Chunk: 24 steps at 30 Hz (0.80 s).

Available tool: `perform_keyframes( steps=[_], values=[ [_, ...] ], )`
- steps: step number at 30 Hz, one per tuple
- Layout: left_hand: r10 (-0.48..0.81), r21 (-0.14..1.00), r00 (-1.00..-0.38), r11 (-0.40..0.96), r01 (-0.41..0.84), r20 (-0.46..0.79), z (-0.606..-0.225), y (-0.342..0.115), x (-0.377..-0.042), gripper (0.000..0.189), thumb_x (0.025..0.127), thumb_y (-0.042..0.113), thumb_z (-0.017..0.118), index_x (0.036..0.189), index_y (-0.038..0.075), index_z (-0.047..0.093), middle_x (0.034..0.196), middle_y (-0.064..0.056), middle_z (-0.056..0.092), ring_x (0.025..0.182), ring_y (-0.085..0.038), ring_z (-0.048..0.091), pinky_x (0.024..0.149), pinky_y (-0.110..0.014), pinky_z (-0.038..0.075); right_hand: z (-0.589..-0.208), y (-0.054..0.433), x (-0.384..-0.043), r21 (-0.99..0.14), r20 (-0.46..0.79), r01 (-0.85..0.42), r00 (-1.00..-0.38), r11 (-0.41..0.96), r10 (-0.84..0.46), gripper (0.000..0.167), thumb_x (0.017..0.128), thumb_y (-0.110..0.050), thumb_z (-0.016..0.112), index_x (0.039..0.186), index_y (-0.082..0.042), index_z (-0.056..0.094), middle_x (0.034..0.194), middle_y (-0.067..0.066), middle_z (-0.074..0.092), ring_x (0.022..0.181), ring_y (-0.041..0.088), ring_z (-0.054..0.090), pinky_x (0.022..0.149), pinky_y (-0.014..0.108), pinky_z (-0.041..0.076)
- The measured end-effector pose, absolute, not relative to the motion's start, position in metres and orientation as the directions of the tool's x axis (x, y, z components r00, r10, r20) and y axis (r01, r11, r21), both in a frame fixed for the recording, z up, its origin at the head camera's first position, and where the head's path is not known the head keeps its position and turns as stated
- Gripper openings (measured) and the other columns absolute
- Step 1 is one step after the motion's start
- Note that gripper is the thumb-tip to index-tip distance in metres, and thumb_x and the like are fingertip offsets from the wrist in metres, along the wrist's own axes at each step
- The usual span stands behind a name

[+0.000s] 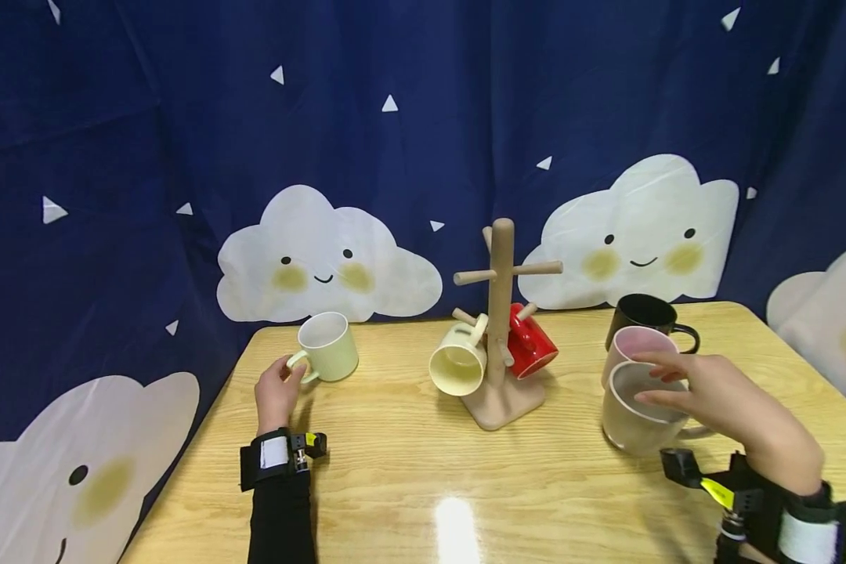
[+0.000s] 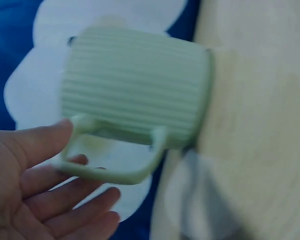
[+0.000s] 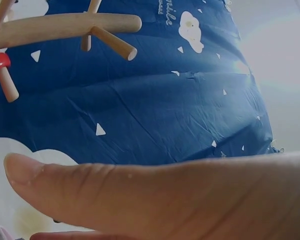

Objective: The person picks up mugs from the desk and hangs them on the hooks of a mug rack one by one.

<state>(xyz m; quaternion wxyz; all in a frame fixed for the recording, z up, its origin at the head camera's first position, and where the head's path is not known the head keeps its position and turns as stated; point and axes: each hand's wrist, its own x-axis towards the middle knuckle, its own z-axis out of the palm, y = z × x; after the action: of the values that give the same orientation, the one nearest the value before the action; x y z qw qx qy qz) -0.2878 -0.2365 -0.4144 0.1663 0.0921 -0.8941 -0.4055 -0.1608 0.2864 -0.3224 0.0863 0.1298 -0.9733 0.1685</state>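
Note:
At the left of the table, my left hand (image 1: 276,392) pinches the handle of a pale green mug (image 1: 333,354) between thumb and index finger. The left wrist view shows the mug's ribbed side (image 2: 135,75), with the other fingers loosely spread below the handle. Whether the mug's base touches the table I cannot tell. Over on the right, my right hand (image 1: 729,395) hovers with fingers extended, holding nothing, above a greyish-white mug (image 1: 630,423). Behind that mug stand a pink mug (image 1: 641,342) and a black mug (image 1: 641,311). The right wrist view shows mostly the thumb (image 3: 90,185).
A wooden mug tree (image 1: 500,313) stands mid-table. From its lower pegs hang a cream mug (image 1: 458,364) and a red mug (image 1: 532,345). Its upper pegs are bare. A dark blue curtain (image 1: 409,149) with cloud prints hangs behind the wooden table (image 1: 381,478).

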Motion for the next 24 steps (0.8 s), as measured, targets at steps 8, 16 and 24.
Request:
perform_keyframes(
  steps=[8, 16, 24],
  values=[
    [-0.366, 0.734, -0.878, 0.679, -0.026, 0.308, -0.423, -0.231, -0.293, 0.024, 0.089, 0.016, 0.058, 0.096, -0.007, 0.063, 0.083, -0.024, 0.062, 0.077, -0.035, 0.055, 0.067, -0.037, 0.038, -0.325, 0.283, -0.163, -0.338, 0.2, -0.296, -0.95, 0.893, -0.239, 0.052, 0.071, -0.027, 0.077, 0.113, -0.002, 0.059, 0.087, 0.011, 0.069, 0.08, 0.027, 0.065, 0.065, 0.034, 0.048],
    [-0.382, 0.693, -0.824, 0.721, 0.018, 0.418, -0.383, -0.223, -0.27, 0.023, 0.089, 0.015, 0.06, 0.092, -0.007, 0.067, 0.083, -0.024, 0.067, 0.072, -0.034, 0.057, 0.061, -0.034, 0.037, -0.326, 0.28, -0.162, -0.345, 0.188, -0.287, -0.954, 0.894, -0.234, 0.054, 0.072, -0.028, 0.076, 0.117, -0.002, 0.057, 0.086, 0.008, 0.069, 0.08, 0.025, 0.064, 0.065, 0.032, 0.047],
    [-0.42, 0.76, -0.783, 0.642, 0.1, 0.459, -0.328, -0.214, -0.232, 0.021, 0.088, 0.022, 0.062, 0.094, 0.004, 0.07, 0.088, -0.016, 0.071, 0.063, -0.001, 0.049, 0.055, -0.015, 0.036, -0.325, 0.281, -0.164, -0.317, 0.214, -0.305, -0.945, 0.898, -0.246, 0.053, 0.073, -0.028, 0.075, 0.116, -0.002, 0.057, 0.085, 0.007, 0.069, 0.078, 0.023, 0.064, 0.064, 0.032, 0.047]
  ],
)
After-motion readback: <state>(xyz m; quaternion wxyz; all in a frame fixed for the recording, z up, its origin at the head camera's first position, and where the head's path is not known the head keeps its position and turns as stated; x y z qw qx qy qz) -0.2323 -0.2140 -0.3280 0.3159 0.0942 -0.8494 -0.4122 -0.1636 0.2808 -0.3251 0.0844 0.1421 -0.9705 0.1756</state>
